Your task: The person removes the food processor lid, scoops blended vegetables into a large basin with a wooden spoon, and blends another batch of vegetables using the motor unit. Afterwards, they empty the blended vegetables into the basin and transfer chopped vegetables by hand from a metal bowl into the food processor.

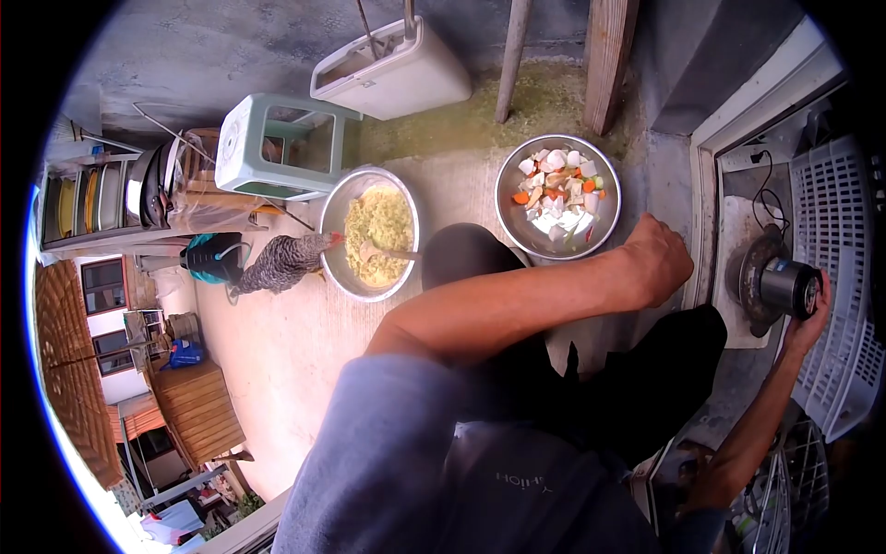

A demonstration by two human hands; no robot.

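Observation:
My left hand [660, 260] is closed in a fist, back of the hand towards me, near the metal bowl [613, 198] of chopped white and orange pieces; its fingers are folded out of sight, so what they hold, if anything, is hidden. At the far right, my right hand [810, 316] has its fingers round the end of a dark cylinder [787, 287], which is against a round metal piece [752, 277]. Left of my knee, a second metal bowl [414, 222] holds a yellowish crumbly mass with a wooden spoon [392, 253] in it.
A speckled chicken [281, 261] has its head at the second bowl's rim. Behind are a green-white stool [305, 138] and a pale bin [406, 78]. Wooden posts [609, 65] lean at the wall. A white plastic basket [835, 277] stands right; a rack of dishes [88, 203] is left.

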